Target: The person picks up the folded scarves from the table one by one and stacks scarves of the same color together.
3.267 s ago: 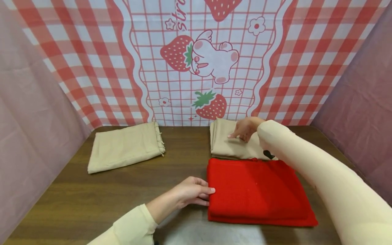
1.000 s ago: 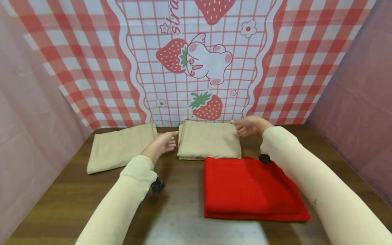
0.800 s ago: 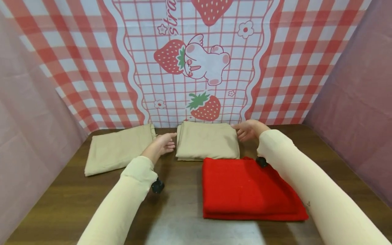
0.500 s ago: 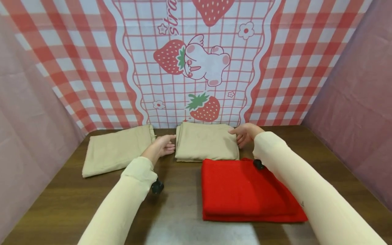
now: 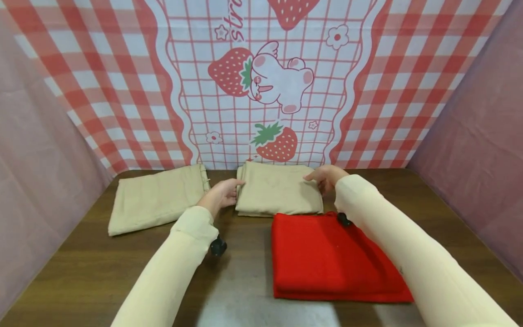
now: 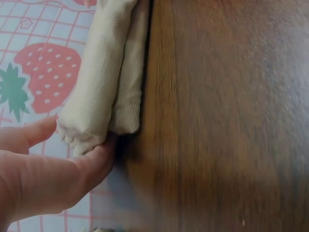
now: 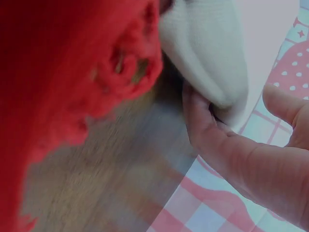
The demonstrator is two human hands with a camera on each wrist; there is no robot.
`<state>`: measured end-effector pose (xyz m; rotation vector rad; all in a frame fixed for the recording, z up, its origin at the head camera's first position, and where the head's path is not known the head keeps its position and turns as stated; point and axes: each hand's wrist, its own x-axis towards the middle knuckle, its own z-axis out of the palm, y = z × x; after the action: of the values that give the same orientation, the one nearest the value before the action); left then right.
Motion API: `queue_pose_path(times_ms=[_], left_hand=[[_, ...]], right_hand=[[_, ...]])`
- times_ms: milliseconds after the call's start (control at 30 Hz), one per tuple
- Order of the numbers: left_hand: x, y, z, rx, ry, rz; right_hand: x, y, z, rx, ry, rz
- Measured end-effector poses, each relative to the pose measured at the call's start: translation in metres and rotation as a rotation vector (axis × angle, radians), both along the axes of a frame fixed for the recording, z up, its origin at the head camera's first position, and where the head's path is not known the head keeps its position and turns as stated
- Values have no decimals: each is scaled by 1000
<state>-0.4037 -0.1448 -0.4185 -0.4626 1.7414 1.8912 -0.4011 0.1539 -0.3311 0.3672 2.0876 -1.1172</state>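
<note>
A folded beige cloth [image 5: 278, 188] lies flat at the back middle of the table. My left hand [image 5: 224, 193] holds its left end; in the left wrist view the fingers [image 6: 91, 166] reach under the edge of the rolled-looking fold while the thumb lies by the top. At the other end is my right hand [image 5: 327, 177], its fingers [image 7: 212, 135] curled under the cloth's corner and its thumb over the top side, seemingly just off the fabric. A folded red cloth [image 5: 331, 256] sits in front, below the right forearm; its looped fringe shows in the right wrist view.
Another folded beige cloth [image 5: 157, 197], with a fringed right edge, lies at the back left. The brown wooden table [image 5: 81, 272] ends at a strawberry-patterned backdrop [image 5: 269, 81]. Pink curtains [image 5: 466, 122] hang at both sides.
The middle beige cloth has shifted left from behind the red cloth. My left hand left the red cloth for its left end. Lately both hands moved in closer on its ends.
</note>
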Motion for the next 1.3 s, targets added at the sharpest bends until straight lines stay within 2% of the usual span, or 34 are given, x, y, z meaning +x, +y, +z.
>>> queue_pose_path(times_ms=[33,67,100,133,167,233,267,300,333,467,500,567,700,800,900,1000,1067,1100,1200,1300], left_hand=[[-10,-1,-11,14,9,-12],[-9,0,-10,27,19,-32],[-19,-1,-20,37,18,-39],[-24,-2,-25,38,22,-53],[-27,-1,-26,41,25,-62],[-20,4,-17,40,17,-56],[-23,2,-19,66,19,-80],[-27,5,-21,60,9,-68],[-16,10,-8,48,3,-52],[17,22,26,-1,-9,-42],[30,27,39,-38,-22,-12],[42,27,48,-57,-18,-19],[49,27,57,-108,2,-32],[48,26,58,-151,18,-29],[52,26,62,-187,38,-13],[53,27,64,-180,57,20],[47,26,56,-153,68,47],[37,23,45,-122,84,41],[2,12,6,-64,98,36],[-51,-2,-52,-32,86,29]], right_hand=[[3,-2,3,13,1,14],[5,-5,5,21,-1,24],[8,-7,8,26,-1,34],[9,-8,10,23,-11,41],[10,-10,11,13,-25,41],[10,-12,11,1,-49,38],[10,-13,11,0,-59,40],[11,-15,11,-3,-65,39],[11,-15,11,-4,-70,33],[11,-14,5,-28,-94,3],[12,-13,5,-36,-99,5],[12,-11,3,-55,-97,12],[10,-6,1,-81,-78,19],[8,-6,2,-82,-81,7],[9,-8,6,-76,-93,-8],[10,-9,11,-80,-100,-31],[12,-9,15,-76,-83,-52],[12,-10,16,-75,-67,-60],[13,-10,20,-69,-16,-71],[14,-11,22,-54,30,-59]])
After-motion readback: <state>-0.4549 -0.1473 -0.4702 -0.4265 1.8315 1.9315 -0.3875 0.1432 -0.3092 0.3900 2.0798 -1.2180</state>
